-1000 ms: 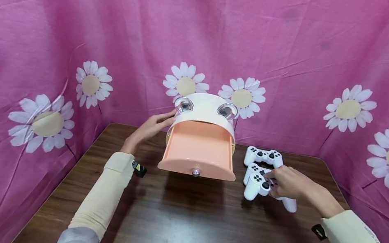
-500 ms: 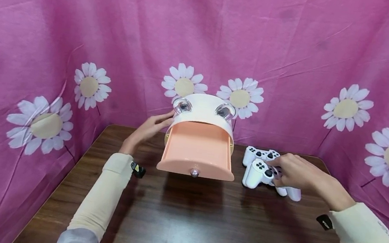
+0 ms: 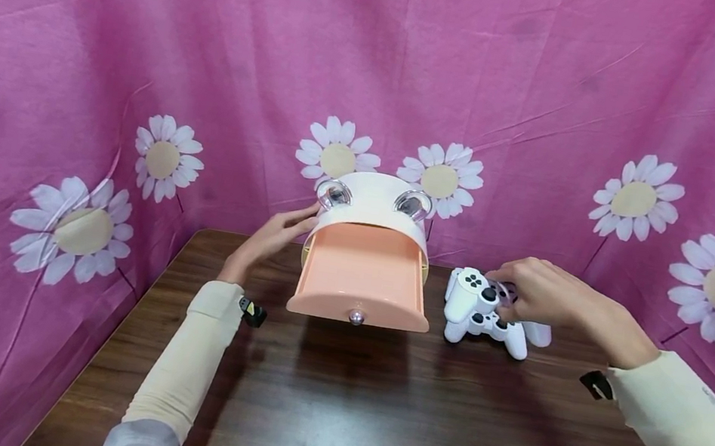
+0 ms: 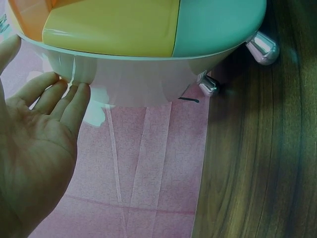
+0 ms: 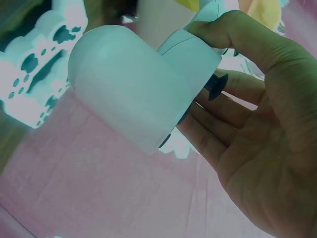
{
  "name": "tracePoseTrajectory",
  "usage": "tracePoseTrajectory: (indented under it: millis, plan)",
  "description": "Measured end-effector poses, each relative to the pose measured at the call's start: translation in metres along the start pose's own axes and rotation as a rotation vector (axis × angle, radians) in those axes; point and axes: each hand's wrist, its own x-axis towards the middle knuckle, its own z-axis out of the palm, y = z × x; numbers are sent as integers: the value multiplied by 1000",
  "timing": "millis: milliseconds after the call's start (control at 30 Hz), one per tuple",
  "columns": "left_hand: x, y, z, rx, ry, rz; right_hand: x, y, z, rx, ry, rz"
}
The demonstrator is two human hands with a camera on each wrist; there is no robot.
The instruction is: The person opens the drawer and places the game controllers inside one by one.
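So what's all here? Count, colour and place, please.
Table: one, dark brown, under it all
Cloth: at least one, pink, behind and sides
Daisies: six in head view, white and yellow, on cloth
Cabinet: one, white, centre of table
Drawer: one, peach, pulled out
Knob: one, silver, drawer's front
Eye-like rings: two, silver, cabinet top
Lower panels: two, yellow and green, cabinet
Metal feet: two visible, silver, cabinet's base
Held controller: one, white, at the right
Other controllers: at least one, white, below it, partly hidden
Wrist devices: two, black, one per wrist
Left hand: one, cream sleeve, touching the cabinet's side
Right hand: one, cream sleeve, gripping the held controller
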Motion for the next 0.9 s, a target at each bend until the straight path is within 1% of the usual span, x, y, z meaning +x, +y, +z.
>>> tracePoseTrajectory:
  millis: [100, 133, 267, 333, 433, 567, 733, 767, 900]
  plan:
    - [2, -2, 0, 6, -1, 4, 3, -4, -7, 0, 10, 4]
    - [4, -5, 0, 6, 0, 4, 5, -5, -9, 1, 12, 7]
    - [15, -22, 1, -12, 8, 1, 11, -10, -18, -1, 13, 7]
    - [20, -32, 2, -21, 15, 4, 15, -12, -23, -1, 19, -5]
    - [23, -39, 3, -19, 29, 23, 20, -15, -29, 3, 26, -19]
    - [23, -42, 4, -17, 45, 48, 27, -20, -36, 8, 17, -20]
    - [21, -41, 5, -9, 48, 67, 37, -27, -43, 1, 21, -59]
    - [19, -35, 4, -7, 41, 58, 39, -28, -45, 2, 22, -66]
    - [20, -36, 4, -3, 41, 59, 47, -36, -51, 5, 20, -78]
